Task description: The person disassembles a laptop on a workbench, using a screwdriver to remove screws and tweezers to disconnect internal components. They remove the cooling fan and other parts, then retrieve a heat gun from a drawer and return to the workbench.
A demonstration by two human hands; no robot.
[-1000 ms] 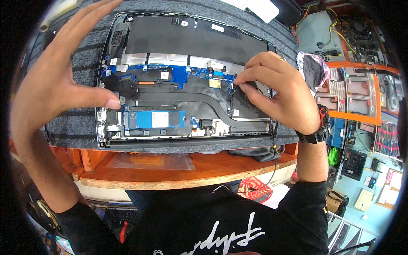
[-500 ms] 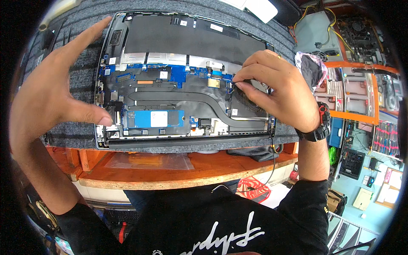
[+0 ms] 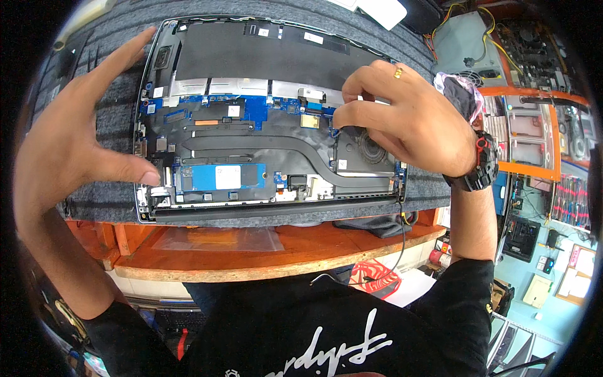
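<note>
Because the thin, open-backed black laptop [image 3: 251, 113] on the grey ribbed cloth [image 3: 116, 122] looks light and stiff but delicate inside, we'd best hold its rim. Our left hand [image 3: 66, 135] is spread wide at its left edge; our right hand [image 3: 414, 119] curls over the round black fan [image 3: 372, 148], any pinch hidden.

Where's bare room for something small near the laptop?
Grey mat between the left hand and the laptop; also beyond the laptop's top edge. Wooden shelf, between the plastic bag and dark cloth. Crowded: the laptop's right half, where the right hand overlaps the fan.
</note>
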